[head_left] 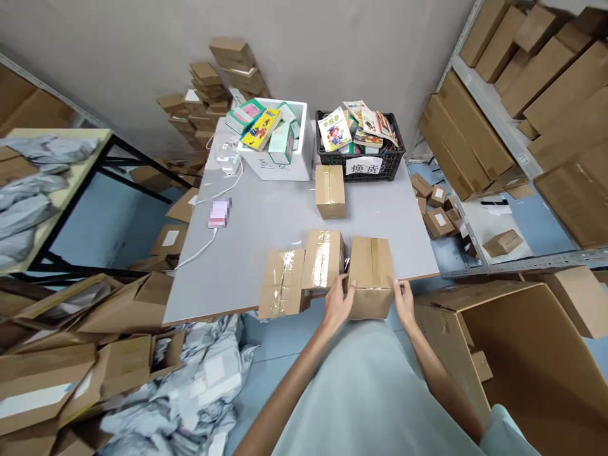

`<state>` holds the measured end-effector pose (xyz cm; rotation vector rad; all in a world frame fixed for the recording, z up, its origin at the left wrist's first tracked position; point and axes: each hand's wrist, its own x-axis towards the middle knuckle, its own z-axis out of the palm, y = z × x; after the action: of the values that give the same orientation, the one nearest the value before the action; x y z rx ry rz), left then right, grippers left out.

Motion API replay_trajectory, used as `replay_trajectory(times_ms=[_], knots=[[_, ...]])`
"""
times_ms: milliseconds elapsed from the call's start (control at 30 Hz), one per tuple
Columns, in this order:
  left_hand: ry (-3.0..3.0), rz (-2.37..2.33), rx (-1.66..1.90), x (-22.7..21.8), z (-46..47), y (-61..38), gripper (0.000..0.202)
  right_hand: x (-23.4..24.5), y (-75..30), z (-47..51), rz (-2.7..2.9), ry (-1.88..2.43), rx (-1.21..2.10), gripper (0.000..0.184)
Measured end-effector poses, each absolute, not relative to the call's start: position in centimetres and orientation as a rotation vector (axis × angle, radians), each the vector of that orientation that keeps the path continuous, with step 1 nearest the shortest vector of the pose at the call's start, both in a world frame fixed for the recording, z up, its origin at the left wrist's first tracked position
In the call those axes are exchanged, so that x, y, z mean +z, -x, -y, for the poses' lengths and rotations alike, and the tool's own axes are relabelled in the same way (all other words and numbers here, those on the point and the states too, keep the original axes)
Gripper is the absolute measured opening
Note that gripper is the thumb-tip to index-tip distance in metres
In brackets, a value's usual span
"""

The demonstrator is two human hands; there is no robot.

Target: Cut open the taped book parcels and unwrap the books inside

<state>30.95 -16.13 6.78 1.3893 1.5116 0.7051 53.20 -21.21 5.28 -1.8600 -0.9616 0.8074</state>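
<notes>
A taped cardboard box [371,269] sits at the table's front edge, close against my body. My left hand [339,301] grips its left side, thumb toward the box. On the opposite side, my right hand [403,299] has its fingers pressed against the box's right edge. Just left of it are a second taped box [322,259] and a third box [282,285], whose front overhangs the table edge. Another taped box [330,191] lies farther back, in front of the black crate.
On the grey table [256,221] stand a white foam bin [273,166] and a black crate [382,166] with books. A phone [219,212] with a cable lies left. A large open carton [503,291] is at right; cartons and grey bags [204,373] cover the floor left.
</notes>
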Motion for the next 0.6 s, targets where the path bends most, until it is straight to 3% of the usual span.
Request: replay_trajectory(times_ms=[233, 433, 533, 600], knots=[[-1.511, -1.48, 0.679, 6.0, 14.3, -30.4, 0.049, 3.7, -54.7, 19.4, 0.897, 1.742, 1.031, 0.059], [-1.48, -1.401, 0.648, 3.2, 15.5, -28.3, 0.052, -0.7, -55.4, 19.5, 0.918, 1.793, 1.202, 0.071], [-1.448, -1.619, 0.755, 2.3, 15.8, -23.9, 0.044, -1.9, -55.5, 19.1, 0.927, 1.906, 1.212, 0.08], [-1.361, -1.954, 0.804, 1.7, 15.5, -19.4, 0.051, -2.1, -55.6, 18.5, 0.937, 1.924, 1.241, 0.082]])
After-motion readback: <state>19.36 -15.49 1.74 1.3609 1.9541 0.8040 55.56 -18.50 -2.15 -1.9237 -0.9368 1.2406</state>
